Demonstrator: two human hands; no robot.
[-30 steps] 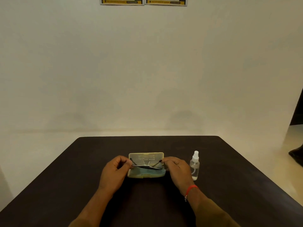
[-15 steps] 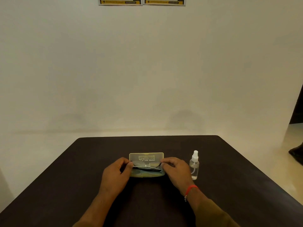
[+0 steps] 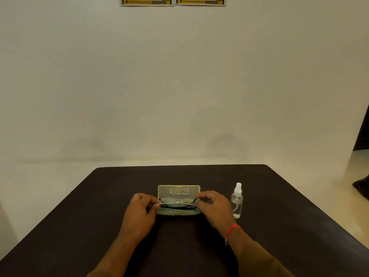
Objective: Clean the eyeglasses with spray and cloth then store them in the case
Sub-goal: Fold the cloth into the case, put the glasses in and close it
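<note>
A translucent yellowish glasses case lies open on the dark table, its lid standing up at the back. Thin-framed eyeglasses, folded, lie low in the case's bottom half. My left hand pinches the left end of the frame and my right hand pinches the right end. A greenish cloth seems to lie under the glasses inside the case. A small clear spray bottle with a white nozzle stands upright just right of my right hand.
A pale wall rises behind the table, with two posters at its top edge. A dark object sits on the floor at the far right. My right wrist wears a red thread band.
Both hands have lowered the folded glasses down into the open case. The fingers still pinch the frame's ends. The bottle has not moved.
</note>
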